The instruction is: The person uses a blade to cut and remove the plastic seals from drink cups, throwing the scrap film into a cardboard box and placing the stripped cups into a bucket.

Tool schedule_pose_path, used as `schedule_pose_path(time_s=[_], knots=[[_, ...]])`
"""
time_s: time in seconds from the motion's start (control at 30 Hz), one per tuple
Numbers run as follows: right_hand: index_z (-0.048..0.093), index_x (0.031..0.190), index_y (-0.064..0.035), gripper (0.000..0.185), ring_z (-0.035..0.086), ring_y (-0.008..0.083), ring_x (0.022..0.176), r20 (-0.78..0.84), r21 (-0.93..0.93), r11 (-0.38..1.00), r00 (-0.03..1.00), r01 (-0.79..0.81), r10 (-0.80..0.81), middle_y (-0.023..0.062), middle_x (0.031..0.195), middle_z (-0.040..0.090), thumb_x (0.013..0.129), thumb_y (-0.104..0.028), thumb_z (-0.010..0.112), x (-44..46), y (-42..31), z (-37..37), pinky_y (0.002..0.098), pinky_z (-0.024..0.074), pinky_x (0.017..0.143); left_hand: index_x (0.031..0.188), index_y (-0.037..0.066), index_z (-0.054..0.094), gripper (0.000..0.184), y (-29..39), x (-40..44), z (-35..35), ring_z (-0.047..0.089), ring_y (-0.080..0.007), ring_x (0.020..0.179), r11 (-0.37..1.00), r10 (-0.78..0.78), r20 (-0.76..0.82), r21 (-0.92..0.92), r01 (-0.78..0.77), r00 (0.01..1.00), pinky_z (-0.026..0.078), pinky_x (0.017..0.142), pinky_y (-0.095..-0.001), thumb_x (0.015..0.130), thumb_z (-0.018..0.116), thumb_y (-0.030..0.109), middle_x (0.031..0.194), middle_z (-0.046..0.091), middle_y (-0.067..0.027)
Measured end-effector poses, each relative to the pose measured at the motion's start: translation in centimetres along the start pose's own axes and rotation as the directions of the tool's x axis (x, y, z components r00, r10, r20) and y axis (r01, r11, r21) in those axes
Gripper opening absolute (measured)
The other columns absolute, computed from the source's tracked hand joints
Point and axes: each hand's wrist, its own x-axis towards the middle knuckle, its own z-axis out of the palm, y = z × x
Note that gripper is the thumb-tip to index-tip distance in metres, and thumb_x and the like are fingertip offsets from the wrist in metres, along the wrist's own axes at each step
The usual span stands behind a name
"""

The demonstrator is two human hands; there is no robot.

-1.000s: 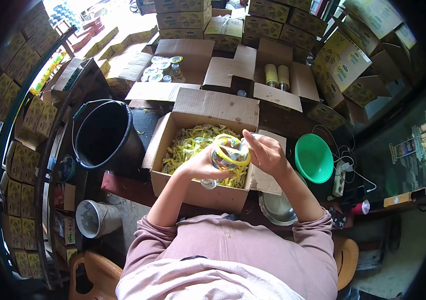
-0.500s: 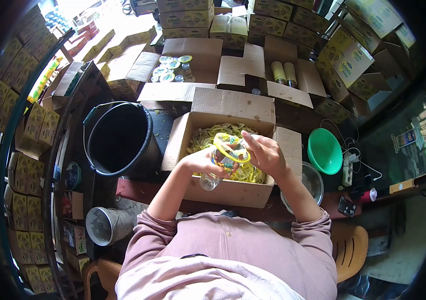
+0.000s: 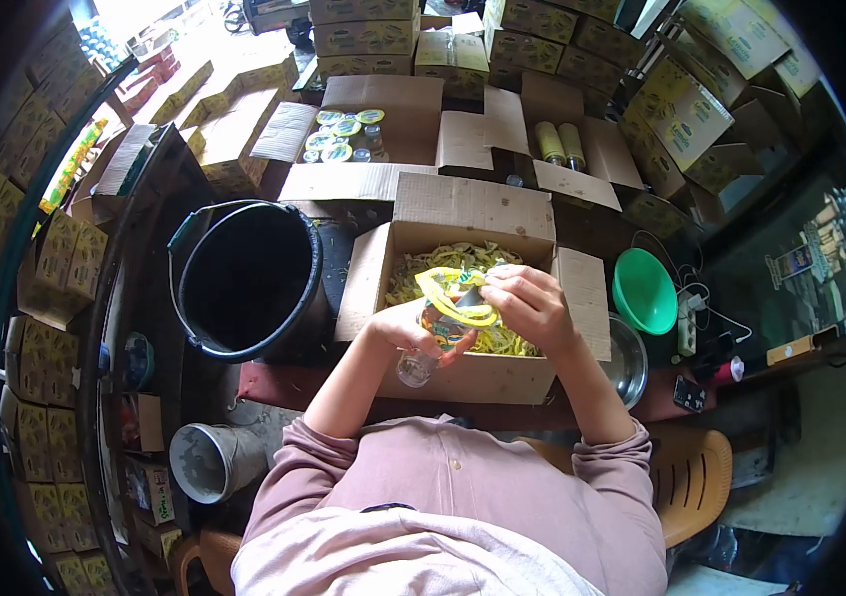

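My left hand (image 3: 413, 328) is wrapped round a clear bottle (image 3: 415, 368), whose glassy end sticks out below the fingers. A yellow plastic band (image 3: 455, 310) loops above that hand, with a printed label part beside the bottle. My right hand (image 3: 527, 301) pinches the band's right side, fingers bent together. Both hands are over the front of an open cardboard box (image 3: 473, 207) that holds a heap of yellow-green strips (image 3: 433, 263).
A big dark bucket (image 3: 180, 298) stands left of the box, a grey bucket (image 3: 210, 462) below it. To the right are a green bowl (image 3: 644, 290), a metal bowl (image 3: 627, 363) and a phone (image 3: 689, 393). Behind, an open box holds lidded containers (image 3: 337, 152).
My right hand's raised index finger has bent down onto the band. The bottle stays in my left hand. The view has shifted, so the box appears further right than a second ago.
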Motion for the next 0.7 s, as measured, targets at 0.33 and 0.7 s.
schedule_pose_path(time_s=[0.33,0.7], knots=[[0.060,0.070,-0.0051,0.012,0.060,0.0233,0.064,-0.182,-0.058,0.922,0.912,-0.382,0.366,0.0085,0.069,0.059,0.066,0.006,0.062,-0.3,2.7,-1.3,0.0294,0.0486,0.055,0.101,0.002,0.047,0.049,0.6,0.4,0.3,0.056,-0.0131,0.071,0.990,0.043,0.177,0.122,-0.066,0.983,0.047,0.061,-0.0254,0.059,0.072,0.003,0.083,0.056,-0.0067],[0.049,0.121,-0.0078,0.063,0.062,0.0278,0.070,0.557,-0.350,0.602,0.358,-0.718,0.750,0.0174,0.079,0.062,0.061,0.008,0.059,-5.1,4.3,-0.5,0.0349,0.0515,0.065,0.125,0.003,0.032,0.071,2.1,0.3,1.4,0.047,-0.0124,0.093,0.782,0.405,-0.240,0.590,-0.198,0.882,0.038,0.083,-0.0259,0.066,0.070,0.012,0.102,0.047,-0.0064]])
